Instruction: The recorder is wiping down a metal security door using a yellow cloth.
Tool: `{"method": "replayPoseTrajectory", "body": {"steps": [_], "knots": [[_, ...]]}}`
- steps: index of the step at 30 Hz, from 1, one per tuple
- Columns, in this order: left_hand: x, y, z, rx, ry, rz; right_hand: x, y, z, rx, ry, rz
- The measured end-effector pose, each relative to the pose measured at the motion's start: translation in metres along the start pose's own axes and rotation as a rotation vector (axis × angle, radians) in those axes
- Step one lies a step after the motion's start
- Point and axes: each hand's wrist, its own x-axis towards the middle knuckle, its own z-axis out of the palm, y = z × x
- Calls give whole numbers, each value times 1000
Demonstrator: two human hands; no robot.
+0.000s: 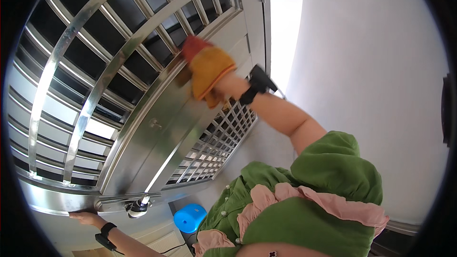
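Before me stands a stainless-steel security door with a barred upper panel (94,89). My right hand (227,85) presses a yellow-and-red cloth (211,66) to the steel rail at the lower border of the bars. The cloth wraps over the fingers, hiding most of them, and looks blurred. At lower left, my left hand (86,217) grips the side edge of the door (64,200), its fingertips partly out of sight. A door handle with a dark and white end (137,207) projects near that hand. Both wrists wear black strapped devices.
Below the solid steel panel (157,139) is a lattice grille (210,146). A blue round object (190,217) stands on the floor side, near a pale cabinet or box (167,244). A white wall (357,60) fills the right, with a dark object (446,110) at its rim.
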Motion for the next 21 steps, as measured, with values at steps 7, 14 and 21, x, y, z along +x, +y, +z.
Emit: {"method": "replayPoseTrajectory", "body": {"steps": [7,14,21], "knots": [[-28,33,5,-22,-59,-153,3,141,-24,-518,259,99],[-57,78,-8,-155,-52,-127,39,100,16,-530,-128,476],[-35,40,5,-42,-121,-267,-9,-50,13,-120,-167,198]]}}
